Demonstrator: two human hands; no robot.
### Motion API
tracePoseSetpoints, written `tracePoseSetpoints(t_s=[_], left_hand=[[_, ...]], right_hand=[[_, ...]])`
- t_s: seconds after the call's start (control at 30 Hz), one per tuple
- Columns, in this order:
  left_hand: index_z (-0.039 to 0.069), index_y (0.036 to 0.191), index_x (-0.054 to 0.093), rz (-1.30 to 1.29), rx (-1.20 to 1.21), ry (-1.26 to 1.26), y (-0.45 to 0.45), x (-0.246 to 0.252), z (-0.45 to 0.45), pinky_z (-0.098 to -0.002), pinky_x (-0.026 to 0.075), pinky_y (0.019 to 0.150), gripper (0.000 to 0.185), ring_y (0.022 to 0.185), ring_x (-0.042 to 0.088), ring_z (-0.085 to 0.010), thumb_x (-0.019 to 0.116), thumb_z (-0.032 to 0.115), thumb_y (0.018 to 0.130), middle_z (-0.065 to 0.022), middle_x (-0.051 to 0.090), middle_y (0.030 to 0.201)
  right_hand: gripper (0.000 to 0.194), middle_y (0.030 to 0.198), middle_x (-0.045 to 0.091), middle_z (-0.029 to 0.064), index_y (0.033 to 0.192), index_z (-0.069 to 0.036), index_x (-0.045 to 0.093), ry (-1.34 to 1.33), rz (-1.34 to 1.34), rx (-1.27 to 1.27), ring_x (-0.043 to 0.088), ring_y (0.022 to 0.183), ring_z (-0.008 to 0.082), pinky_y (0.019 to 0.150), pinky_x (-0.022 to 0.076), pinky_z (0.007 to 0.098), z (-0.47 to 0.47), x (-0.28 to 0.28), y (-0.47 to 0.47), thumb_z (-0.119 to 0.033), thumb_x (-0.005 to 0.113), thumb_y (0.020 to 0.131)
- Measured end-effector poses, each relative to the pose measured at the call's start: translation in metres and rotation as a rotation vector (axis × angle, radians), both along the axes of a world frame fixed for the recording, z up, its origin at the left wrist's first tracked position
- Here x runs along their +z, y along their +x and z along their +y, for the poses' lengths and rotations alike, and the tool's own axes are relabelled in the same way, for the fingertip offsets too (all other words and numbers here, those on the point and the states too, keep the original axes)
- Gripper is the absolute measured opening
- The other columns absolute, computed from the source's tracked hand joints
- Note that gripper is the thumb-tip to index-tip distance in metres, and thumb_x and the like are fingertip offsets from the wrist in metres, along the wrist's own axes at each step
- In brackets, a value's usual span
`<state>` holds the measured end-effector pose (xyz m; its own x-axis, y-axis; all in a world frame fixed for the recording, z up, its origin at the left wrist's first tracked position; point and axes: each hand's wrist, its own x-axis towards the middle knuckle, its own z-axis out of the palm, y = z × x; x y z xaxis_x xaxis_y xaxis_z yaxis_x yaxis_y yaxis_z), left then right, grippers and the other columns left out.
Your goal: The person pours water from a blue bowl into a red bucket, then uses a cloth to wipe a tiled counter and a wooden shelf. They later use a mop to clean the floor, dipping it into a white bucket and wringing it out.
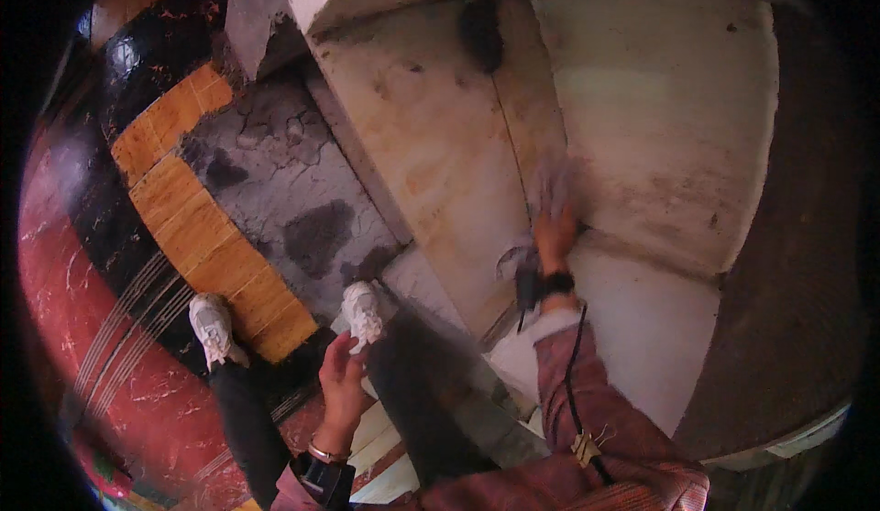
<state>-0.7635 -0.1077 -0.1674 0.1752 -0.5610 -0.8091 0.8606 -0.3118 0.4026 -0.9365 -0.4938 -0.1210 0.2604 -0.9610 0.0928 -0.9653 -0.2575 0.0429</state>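
Note:
My right hand (pixel 555 219) reaches forward over a stained, pale slab surface (pixel 440 140), close to the seam where it meets a pale wall-like panel (pixel 660 133). Its fingers are blurred, so whether they hold something cannot be told. A dark strap and a black device (pixel 528 281) sit at that wrist, with a cable running up the sleeve. Lower down, my left hand (pixel 342 377) hangs above my leg near one pale shoe (pixel 363 311), its fingers loosely curled; no object shows in it. A bangle and a dark band are at its wrist.
Rough grey cement (pixel 309 188) with dark patches lies left of the raised slab, bordered by orange tiles (pixel 206 236). Red and black floor (pixel 137 346) curves beyond. My other shoe (pixel 212 329) stands by the tiles. A dark oval mark or opening (pixel 482 33) is at the slab's far end.

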Motion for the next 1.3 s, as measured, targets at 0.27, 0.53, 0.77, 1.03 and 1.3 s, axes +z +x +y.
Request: tracePoseSetpoints(t_s=[0.27, 0.53, 0.77, 1.03, 1.3], left_hand=[[0.005, 0.129, 0.045, 0.029, -0.011, 0.007, 0.000, 0.000, -0.005, -0.0268, 0.047, 0.075, 0.042, 0.097, 0.056, -0.0153, 0.053, 0.015, 0.089, -0.0055, 0.054, 0.117], [0.005, 0.124, 0.048, 0.126, -0.009, 0.104, -0.010, -0.002, -0.005, -0.0236, 0.047, 0.067, 0.037, 0.093, 0.057, -0.0139, 0.052, 0.011, 0.088, -0.0047, 0.055, 0.113], [0.006, 0.125, 0.048, 0.140, -0.005, 0.014, 0.003, 0.006, -0.016, -0.0273, 0.046, 0.073, 0.037, 0.095, 0.058, -0.0149, 0.052, 0.013, 0.089, -0.0059, 0.056, 0.116], [0.007, 0.126, 0.048, 0.104, -0.037, 0.033, 0.008, 0.004, -0.025, -0.0300, 0.047, 0.075, 0.037, 0.093, 0.059, -0.0161, 0.051, 0.012, 0.089, -0.0068, 0.058, 0.116], [0.006, 0.126, 0.046, 0.163, -0.019, 0.002, 0.010, 0.004, -0.030, -0.0302, 0.048, 0.075, 0.037, 0.093, 0.060, -0.0165, 0.052, 0.014, 0.091, -0.0069, 0.058, 0.114]], right_hand=[[0.054, 0.127, 0.050, 0.0245, 0.132, 0.001, 0.040, 0.008, -0.162, 0.063, 0.048, 0.117, 0.0406, 0.099, 0.0379, 0.0441, -0.044, -0.007, 0.027, -0.021, 0.050, 0.084], [0.057, 0.134, 0.045, 0.0212, 0.135, -0.003, 0.038, -0.047, 0.187, 0.337, 0.045, 0.120, 0.0373, 0.102, 0.0360, 0.0404, -0.116, -0.014, 0.000, -0.027, 0.053, 0.086], [0.060, 0.139, 0.038, 0.0222, 0.139, -0.003, 0.032, 0.009, 0.202, -0.053, 0.041, 0.124, 0.0399, 0.105, 0.0316, 0.0413, -0.048, 0.002, -0.042, -0.034, 0.048, 0.090], [0.055, 0.124, 0.050, 0.0267, 0.129, 0.001, 0.045, -0.116, 0.006, 0.584, 0.048, 0.111, 0.0441, 0.096, 0.0388, 0.0462, -0.174, -0.026, 0.154, -0.031, 0.055, 0.085], [0.054, 0.122, 0.051, 0.0263, 0.127, -0.002, 0.048, -0.122, -0.025, 0.222, 0.049, 0.111, 0.0431, 0.094, 0.0404, 0.0460, -0.048, -0.011, 0.049, -0.025, 0.060, 0.080]])
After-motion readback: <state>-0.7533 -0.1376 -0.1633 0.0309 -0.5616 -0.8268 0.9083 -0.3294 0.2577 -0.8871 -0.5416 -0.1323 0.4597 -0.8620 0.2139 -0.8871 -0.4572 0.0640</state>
